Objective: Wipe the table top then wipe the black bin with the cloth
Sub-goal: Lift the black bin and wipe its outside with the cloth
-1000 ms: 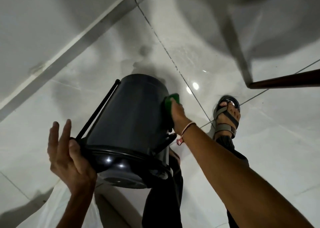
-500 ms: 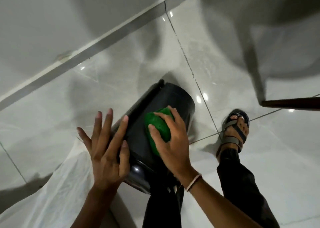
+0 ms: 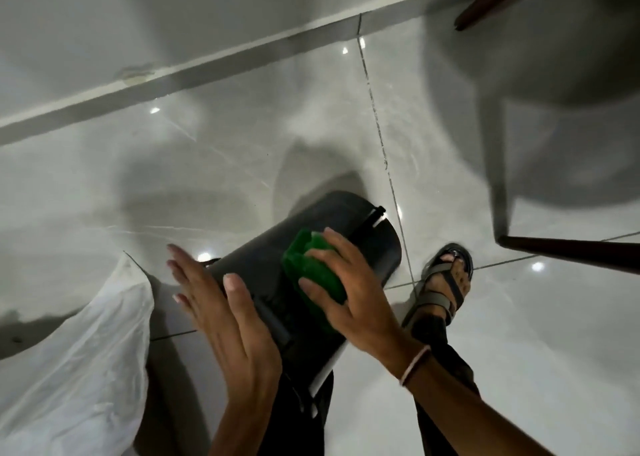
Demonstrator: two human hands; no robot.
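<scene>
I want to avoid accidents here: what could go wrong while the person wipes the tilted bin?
The black plastic bin is tilted, steadied only by the flat open left hand, so it might slip. The right hand pressing the green cloth could push it over onto the sandalled foot.

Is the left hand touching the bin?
Touching. The head view shows the left hand laid flat against the bin side, thumb lying on the black surface with no gap.

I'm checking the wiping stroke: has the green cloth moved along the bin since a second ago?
Yes. The green cloth under the right hand has gone from the black bin's right side onto its upper face.
</scene>
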